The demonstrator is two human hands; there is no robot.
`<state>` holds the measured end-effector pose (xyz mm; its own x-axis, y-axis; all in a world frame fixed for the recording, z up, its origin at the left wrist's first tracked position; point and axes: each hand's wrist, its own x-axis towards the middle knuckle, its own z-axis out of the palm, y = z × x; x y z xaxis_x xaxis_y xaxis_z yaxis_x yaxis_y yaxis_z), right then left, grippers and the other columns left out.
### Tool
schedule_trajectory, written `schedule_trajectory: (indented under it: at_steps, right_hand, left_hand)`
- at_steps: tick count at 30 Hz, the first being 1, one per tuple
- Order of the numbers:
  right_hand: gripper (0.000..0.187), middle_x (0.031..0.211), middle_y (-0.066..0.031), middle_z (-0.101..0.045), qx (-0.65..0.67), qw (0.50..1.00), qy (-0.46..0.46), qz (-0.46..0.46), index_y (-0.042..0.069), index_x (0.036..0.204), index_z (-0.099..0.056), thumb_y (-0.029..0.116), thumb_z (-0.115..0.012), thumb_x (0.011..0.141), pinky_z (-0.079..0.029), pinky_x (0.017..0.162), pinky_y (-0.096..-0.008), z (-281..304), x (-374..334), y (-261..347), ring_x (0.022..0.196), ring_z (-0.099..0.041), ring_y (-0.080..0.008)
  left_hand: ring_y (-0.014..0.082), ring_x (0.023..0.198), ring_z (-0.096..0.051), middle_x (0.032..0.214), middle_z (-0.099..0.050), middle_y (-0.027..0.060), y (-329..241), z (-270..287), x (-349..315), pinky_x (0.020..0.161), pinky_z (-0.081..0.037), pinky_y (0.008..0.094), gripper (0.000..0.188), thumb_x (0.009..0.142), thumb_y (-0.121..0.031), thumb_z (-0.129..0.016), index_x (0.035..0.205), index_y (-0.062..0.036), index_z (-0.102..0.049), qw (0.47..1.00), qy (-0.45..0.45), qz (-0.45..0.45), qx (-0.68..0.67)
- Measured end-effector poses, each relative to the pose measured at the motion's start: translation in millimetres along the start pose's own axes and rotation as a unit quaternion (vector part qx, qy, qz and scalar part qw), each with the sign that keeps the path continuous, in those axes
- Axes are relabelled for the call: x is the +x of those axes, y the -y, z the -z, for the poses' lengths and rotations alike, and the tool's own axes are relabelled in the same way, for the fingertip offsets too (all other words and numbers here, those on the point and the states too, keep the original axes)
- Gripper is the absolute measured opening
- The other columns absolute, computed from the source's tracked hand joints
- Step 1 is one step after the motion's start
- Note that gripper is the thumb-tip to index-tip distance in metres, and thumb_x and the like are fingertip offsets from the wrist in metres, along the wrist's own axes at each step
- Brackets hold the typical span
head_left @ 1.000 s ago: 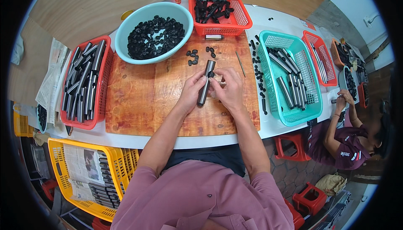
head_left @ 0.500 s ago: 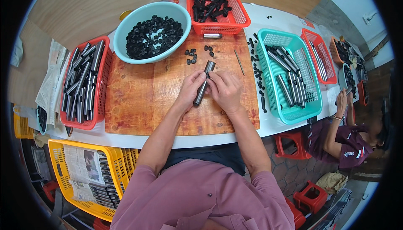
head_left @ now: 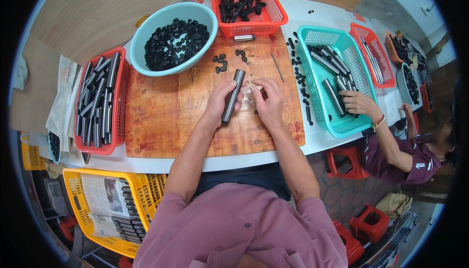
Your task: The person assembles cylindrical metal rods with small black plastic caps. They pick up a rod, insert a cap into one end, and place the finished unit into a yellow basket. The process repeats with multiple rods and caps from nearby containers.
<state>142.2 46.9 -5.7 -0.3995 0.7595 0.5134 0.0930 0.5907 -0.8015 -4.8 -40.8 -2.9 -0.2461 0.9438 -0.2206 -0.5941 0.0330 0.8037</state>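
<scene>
My left hand [head_left: 221, 102] is wrapped round a dark metal tube [head_left: 233, 97], which stands tilted over the wooden board [head_left: 161, 116]. Just to the right of the tube, and apart from it, is my right hand [head_left: 269, 104]. Its thumb and forefinger are bent towards each other with a small gap, and I see nothing between them. A small dark piece [head_left: 256, 112] shows by the right hand's edge. Several small black plugs [head_left: 221, 62] lie on the board beyond my hands. A thin metal rod [head_left: 277, 67] rests further right.
A pale blue basin [head_left: 138, 55] of black plugs stands far left. Metal tubes fill a red basket [head_left: 120, 131] at left and a green basket [head_left: 369, 101] at right, where a co-worker's hand [head_left: 360, 103] reaches in. A red basket [head_left: 281, 16] stands behind; a yellow crate [head_left: 139, 189] sits lower left.
My right hand has come off the tube and moved slightly right; my left hand keeps hold of it. The co-worker's hand has reached into the green basket.
</scene>
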Motion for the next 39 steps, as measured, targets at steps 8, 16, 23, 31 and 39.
schedule_trajectory:
  at_steps: [8, 16, 23, 31, 39]
  right_hand:
    - [0.010, 0.088, -0.0110, -0.066, 0.024, 0.998, -0.012, -0.051, 0.000, 0.099, -0.071, 0.004, -0.070, 0.089, -0.049, 0.061, -0.0296, -0.3, -1.8, -15.2, 0.066, -0.061, -0.0178]
    - [0.018, 0.086, -0.0061, -0.068, 0.149, 0.972, -0.032, -0.177, -0.003, 0.103, -0.071, 0.012, -0.069, 0.094, -0.047, 0.061, -0.0271, 6.6, 0.4, -27.1, 0.068, -0.058, -0.0098]
    - [0.026, 0.090, -0.0093, -0.073, 0.126, 0.968, 0.092, -0.196, -0.004, 0.108, -0.073, 0.017, -0.070, 0.092, -0.053, 0.071, -0.0283, 24.8, 17.7, -19.8, 0.076, -0.065, -0.0128]
    - [0.026, 0.101, -0.0126, -0.075, 0.076, 0.960, 0.174, -0.205, -0.004, 0.116, -0.070, 0.007, -0.065, 0.093, -0.056, 0.079, -0.0315, 30.3, 18.6, -34.0, 0.088, -0.070, -0.0180]
    - [0.026, 0.100, -0.0135, -0.074, 0.086, 0.952, 0.193, -0.223, -0.003, 0.115, -0.069, 0.000, -0.062, 0.090, -0.055, 0.083, -0.0329, 37.3, 15.7, -26.7, 0.091, -0.071, -0.0209]
  left_hand:
    - [0.0089, 0.059, -0.055, 0.077, -0.063, 0.0035, 7.9, -4.9, 1.2, 0.055, -0.045, 0.0216, 0.031, 0.107, -0.026, -0.050, 0.115, 0.0020, -0.062, 0.996, -0.003, -0.026, 0.080]
    - [0.0151, 0.085, -0.062, 0.097, -0.066, 0.0088, 6.1, -11.6, -6.7, 0.078, -0.049, 0.0287, 0.031, 0.107, -0.017, -0.046, 0.130, 0.0007, -0.056, 0.930, 0.083, -0.033, 0.357]
    - [0.0430, 0.113, -0.061, 0.122, -0.063, 0.0256, 3.1, -24.4, -14.6, 0.095, -0.050, 0.0475, 0.040, 0.096, -0.009, -0.061, 0.135, 0.0004, -0.053, 0.738, 0.014, -0.240, 0.630]
    - [0.0374, 0.101, -0.061, 0.111, -0.065, 0.0206, 12.1, -18.6, -5.8, 0.091, -0.051, 0.0450, 0.042, 0.086, -0.005, -0.071, 0.126, 0.0017, -0.059, 0.630, 0.008, -0.331, 0.703]
    - [0.0369, 0.095, -0.062, 0.105, -0.066, 0.0190, 15.2, -23.9, -10.2, 0.085, -0.052, 0.0439, 0.039, 0.085, -0.007, -0.073, 0.121, 0.0010, -0.063, 0.638, -0.016, -0.337, 0.693]
